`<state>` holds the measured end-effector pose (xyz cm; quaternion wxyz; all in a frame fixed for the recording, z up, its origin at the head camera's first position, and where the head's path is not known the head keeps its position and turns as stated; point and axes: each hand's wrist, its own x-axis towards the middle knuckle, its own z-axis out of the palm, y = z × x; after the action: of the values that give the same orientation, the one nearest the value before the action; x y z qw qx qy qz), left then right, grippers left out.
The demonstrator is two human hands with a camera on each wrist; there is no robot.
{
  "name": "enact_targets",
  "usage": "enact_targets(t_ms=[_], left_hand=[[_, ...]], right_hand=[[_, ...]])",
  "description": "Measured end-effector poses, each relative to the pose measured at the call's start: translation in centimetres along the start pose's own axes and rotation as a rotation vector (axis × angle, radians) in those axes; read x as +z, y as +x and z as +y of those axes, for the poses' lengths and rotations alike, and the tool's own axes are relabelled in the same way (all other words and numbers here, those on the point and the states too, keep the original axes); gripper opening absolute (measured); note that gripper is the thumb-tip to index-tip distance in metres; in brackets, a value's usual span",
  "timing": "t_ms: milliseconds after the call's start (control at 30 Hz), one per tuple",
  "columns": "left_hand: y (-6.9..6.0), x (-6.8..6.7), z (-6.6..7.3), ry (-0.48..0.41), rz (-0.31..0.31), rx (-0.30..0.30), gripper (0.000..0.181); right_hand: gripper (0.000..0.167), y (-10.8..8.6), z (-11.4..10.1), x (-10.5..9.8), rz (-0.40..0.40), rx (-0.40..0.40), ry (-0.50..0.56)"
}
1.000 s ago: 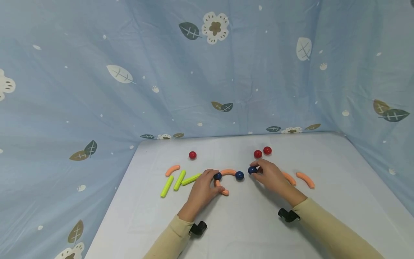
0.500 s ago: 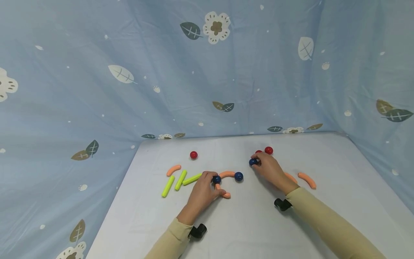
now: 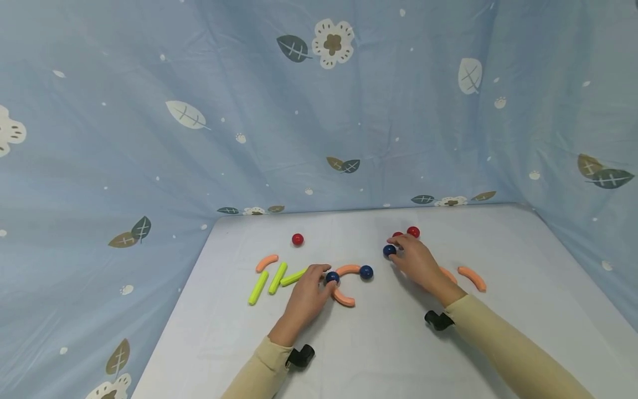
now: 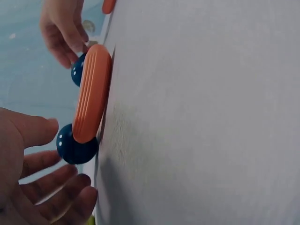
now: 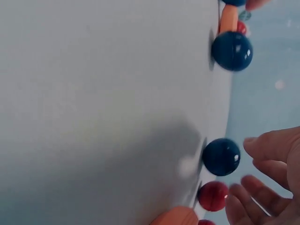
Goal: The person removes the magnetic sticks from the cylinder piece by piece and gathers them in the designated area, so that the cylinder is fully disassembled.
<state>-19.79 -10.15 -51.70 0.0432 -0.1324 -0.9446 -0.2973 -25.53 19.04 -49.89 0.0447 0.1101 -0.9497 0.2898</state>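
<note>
My left hand is beside a blue ball, its thumb and fingers loosely spread around it. In the left wrist view, gaps show between fingers and ball. Two curved orange sticks, one upper and one lower, meet this ball. A second blue ball sits at the upper stick's right end. Farther right, my right hand hovers around a third blue ball. The right wrist view shows this ball on the table, apart from the relaxed fingers and thumb.
Red balls stand at the back left and back right, one partly behind my right hand. Several green sticks and a curved orange stick lie left; more orange sticks lie right. A blue curtain backs the table.
The right hand moved the third blue ball back toward the red balls, then loosened its fingers. The left thumb left the lower orange stick, and the joined pieces shifted slightly left and nearer.
</note>
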Motion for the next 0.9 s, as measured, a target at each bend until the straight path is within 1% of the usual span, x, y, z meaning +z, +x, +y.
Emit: enact_targets(t_ms=[100, 167, 300, 433, 500, 567, 700, 800, 900], left_hand=[[0.0, -0.2, -0.2, -0.007, 0.002, 0.011, 0.033], [0.1, -0.4, -0.4, -0.022, 0.003, 0.018, 0.028], [0.0, -0.7, -0.5, -0.038, -0.016, 0.012, 0.020], [-0.1, -0.9, -0.5, -0.055, -0.052, 0.009, 0.021], [-0.2, -1.0, -0.5, -0.059, -0.065, 0.028, 0.025], [-0.2, -1.0, -0.6, -0.058, -0.073, 0.058, 0.027], [-0.1, -0.9, -0.6, -0.054, -0.081, 0.108, 0.028], [0.0, -0.8, -0.4, -0.053, -0.087, 0.110, 0.026], [0.0, -0.8, -0.2, -0.046, -0.092, 0.106, 0.025]], right_hand=[[0.037, -0.9, -0.6, 0.0, 0.063, -0.053, -0.017], [0.036, -1.6, -1.2, 0.1, 0.088, -0.088, -0.022], [0.033, -3.0, -2.6, 0.6, 0.077, -0.124, -0.004], [0.029, -4.2, -3.9, 1.4, 0.048, -0.156, 0.026], [0.028, -4.8, -4.5, 2.0, 0.021, -0.182, 0.047], [0.029, -5.2, -5.1, 2.6, -0.026, -0.213, 0.069], [0.033, -5.8, -5.8, 3.9, -0.150, -0.286, 0.094], [0.036, -6.0, -6.2, 4.6, -0.211, -0.317, 0.096], [0.037, -6.0, -6.6, 5.1, -0.236, -0.318, 0.090]])
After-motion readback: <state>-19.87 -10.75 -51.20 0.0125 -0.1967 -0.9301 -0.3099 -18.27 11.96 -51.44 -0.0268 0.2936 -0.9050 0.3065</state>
